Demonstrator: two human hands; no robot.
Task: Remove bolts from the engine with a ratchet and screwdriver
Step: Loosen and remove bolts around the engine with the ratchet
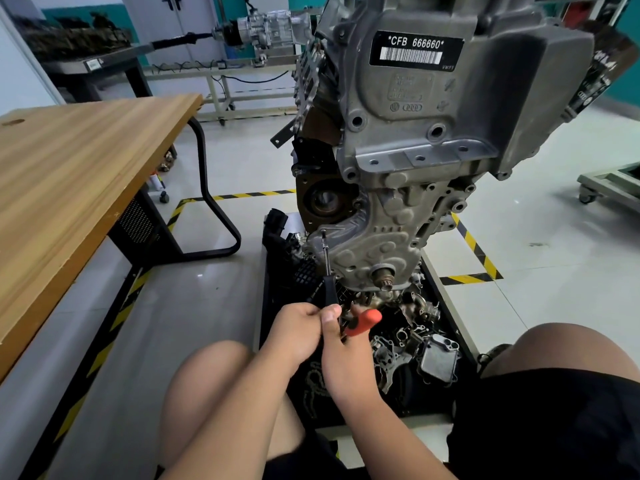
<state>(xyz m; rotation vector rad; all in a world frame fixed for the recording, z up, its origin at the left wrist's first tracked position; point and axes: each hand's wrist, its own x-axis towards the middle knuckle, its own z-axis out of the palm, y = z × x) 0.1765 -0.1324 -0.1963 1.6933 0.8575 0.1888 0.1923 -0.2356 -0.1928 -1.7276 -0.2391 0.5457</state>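
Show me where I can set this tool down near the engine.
Bare: the wooden table top on the left, and the grey floor strip between that table and the black tray. The white tiles right of the engine, beyond the hazard tape, are free too. Crowded: the tray under the engine, heaped with loose metal parts.

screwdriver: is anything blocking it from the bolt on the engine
Nothing visible does. The screwdriver shaft runs clear up to the bolt on the engine cover, and its tip looks seated there.
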